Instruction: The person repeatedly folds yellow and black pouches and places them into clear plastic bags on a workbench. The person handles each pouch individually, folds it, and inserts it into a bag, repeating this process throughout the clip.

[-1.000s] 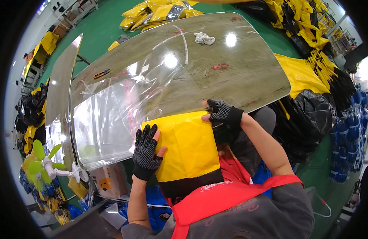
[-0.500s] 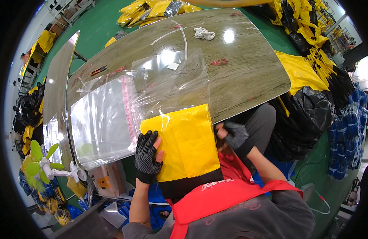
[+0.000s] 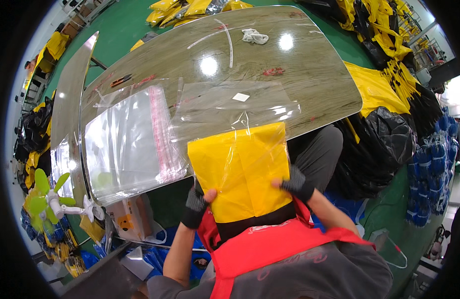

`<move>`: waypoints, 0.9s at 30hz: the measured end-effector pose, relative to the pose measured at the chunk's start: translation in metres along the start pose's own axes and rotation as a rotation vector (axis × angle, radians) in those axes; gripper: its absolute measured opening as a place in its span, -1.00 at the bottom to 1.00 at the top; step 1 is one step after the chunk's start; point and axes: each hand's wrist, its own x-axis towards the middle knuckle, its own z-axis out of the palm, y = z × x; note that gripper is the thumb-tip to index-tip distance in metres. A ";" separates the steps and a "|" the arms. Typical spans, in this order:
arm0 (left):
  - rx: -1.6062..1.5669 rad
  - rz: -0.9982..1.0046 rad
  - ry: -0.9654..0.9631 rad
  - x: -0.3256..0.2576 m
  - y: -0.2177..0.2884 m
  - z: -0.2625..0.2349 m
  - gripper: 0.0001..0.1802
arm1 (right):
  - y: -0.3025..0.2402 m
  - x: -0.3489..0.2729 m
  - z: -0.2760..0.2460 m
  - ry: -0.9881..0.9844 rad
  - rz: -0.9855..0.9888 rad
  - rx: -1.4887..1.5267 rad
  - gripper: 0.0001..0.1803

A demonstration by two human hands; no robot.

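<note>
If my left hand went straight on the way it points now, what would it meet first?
Your left hand, holding the yellow folded piece, points away from you; first ahead is probably the table at its near edge, beside the clear bags, though depth is unclear: it might pass beneath.

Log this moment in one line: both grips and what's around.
left grip: holds yellow-black piece, left side | right grip: holds its right side | nearby: clear bag stack, table
</note>
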 end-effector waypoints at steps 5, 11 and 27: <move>0.243 -0.224 -0.138 -0.029 -0.032 -0.010 -0.15 | 0.039 -0.071 0.003 -0.051 0.191 0.075 -0.07; 0.091 0.062 -0.043 -0.010 -0.020 0.010 -0.28 | 0.002 -0.065 0.016 0.233 0.110 -0.181 -0.56; -0.014 -0.023 0.047 -0.004 -0.005 0.022 -0.36 | 0.033 -0.049 -0.003 0.020 -0.092 -0.115 -0.41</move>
